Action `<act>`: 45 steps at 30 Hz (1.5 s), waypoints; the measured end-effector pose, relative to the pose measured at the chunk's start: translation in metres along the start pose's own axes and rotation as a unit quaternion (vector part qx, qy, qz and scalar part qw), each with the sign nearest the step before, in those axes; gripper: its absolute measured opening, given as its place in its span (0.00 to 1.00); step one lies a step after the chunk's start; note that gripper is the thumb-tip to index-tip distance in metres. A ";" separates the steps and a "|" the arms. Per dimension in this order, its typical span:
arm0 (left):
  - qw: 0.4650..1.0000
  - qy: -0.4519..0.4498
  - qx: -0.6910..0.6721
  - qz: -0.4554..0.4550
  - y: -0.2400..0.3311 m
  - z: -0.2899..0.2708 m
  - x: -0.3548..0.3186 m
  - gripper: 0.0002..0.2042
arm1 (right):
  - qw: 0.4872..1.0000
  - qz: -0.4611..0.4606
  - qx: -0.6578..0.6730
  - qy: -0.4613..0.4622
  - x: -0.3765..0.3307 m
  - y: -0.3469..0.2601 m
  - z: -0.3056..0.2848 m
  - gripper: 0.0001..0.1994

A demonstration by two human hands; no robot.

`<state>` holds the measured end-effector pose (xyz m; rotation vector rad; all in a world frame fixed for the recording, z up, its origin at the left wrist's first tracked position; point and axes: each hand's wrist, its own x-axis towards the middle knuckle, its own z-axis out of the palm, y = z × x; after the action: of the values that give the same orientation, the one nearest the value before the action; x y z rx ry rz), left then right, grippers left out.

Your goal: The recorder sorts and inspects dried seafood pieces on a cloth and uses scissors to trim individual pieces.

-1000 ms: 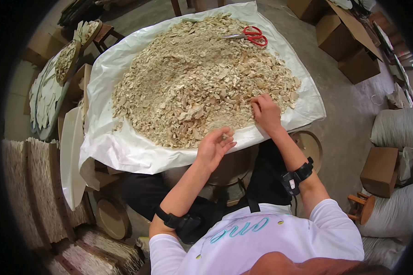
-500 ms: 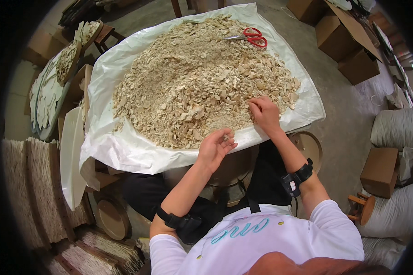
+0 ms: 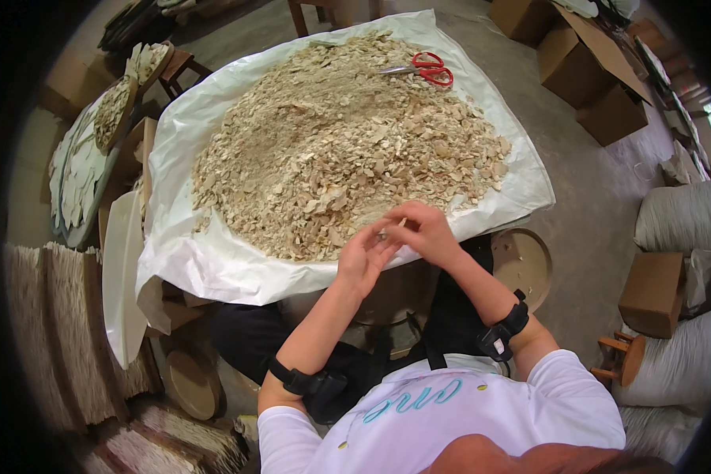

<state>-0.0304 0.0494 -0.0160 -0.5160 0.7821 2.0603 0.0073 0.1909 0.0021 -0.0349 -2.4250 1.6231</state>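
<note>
A large heap of pale beige flakes and crumbs (image 3: 316,150) lies on a white plastic sheet (image 3: 213,268). At its near edge my hands meet. My left hand (image 3: 362,259) is turned palm up with fingers curled, and a small pale flake (image 3: 383,234) shows at its fingertips. My right hand (image 3: 428,232) reaches across to those fingertips, thumb and fingers closed in a pinch; what they hold, if anything, is hidden. Scissors with red handles (image 3: 432,69) rest on the far right of the heap.
Round trays of pale pieces (image 3: 83,186) stand at the left, above stacked ridged sheets (image 3: 71,324). Cardboard boxes (image 3: 584,71) sit at the far right. White sacks (image 3: 679,217) and a small wooden stool (image 3: 620,357) are at the right. A round lid (image 3: 521,268) is by my right forearm.
My right hand has left the heap's near right edge and moved left to my left hand, their fingertips now together. The left hand has stayed nearly in place.
</note>
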 end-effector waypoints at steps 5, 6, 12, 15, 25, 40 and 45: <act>1.000 0.003 0.017 0.005 0.002 -0.011 0.001 0.13 | 0.974 -0.014 -0.155 0.166 0.013 0.040 -0.027 0.04; 1.000 -0.004 0.027 0.012 0.000 -0.011 0.000 0.13 | 0.954 0.002 -0.231 0.191 0.017 0.048 -0.040 0.04; 0.999 -0.003 0.044 0.018 0.001 -0.013 0.003 0.13 | 0.906 -0.038 -0.386 0.168 0.025 0.063 -0.059 0.03; 0.999 0.001 0.031 0.017 0.005 -0.009 0.003 0.12 | 0.939 -0.023 -0.277 0.202 0.026 0.060 -0.056 0.03; 0.994 -0.035 0.095 0.030 0.005 0.008 -0.002 0.11 | 0.955 0.195 0.223 -0.021 0.004 0.021 -0.017 0.10; 0.994 -0.043 0.069 0.075 0.006 0.005 -0.008 0.08 | 0.986 0.082 0.135 0.052 -0.005 -0.005 0.017 0.09; 0.995 -0.040 0.073 0.064 0.008 -0.001 -0.007 0.10 | 0.961 0.161 0.219 0.045 -0.004 0.003 0.018 0.06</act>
<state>-0.0330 0.0414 -0.0102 -0.3075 0.9298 2.1074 0.0071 0.1750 -0.0080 -0.4389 -2.0186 2.2113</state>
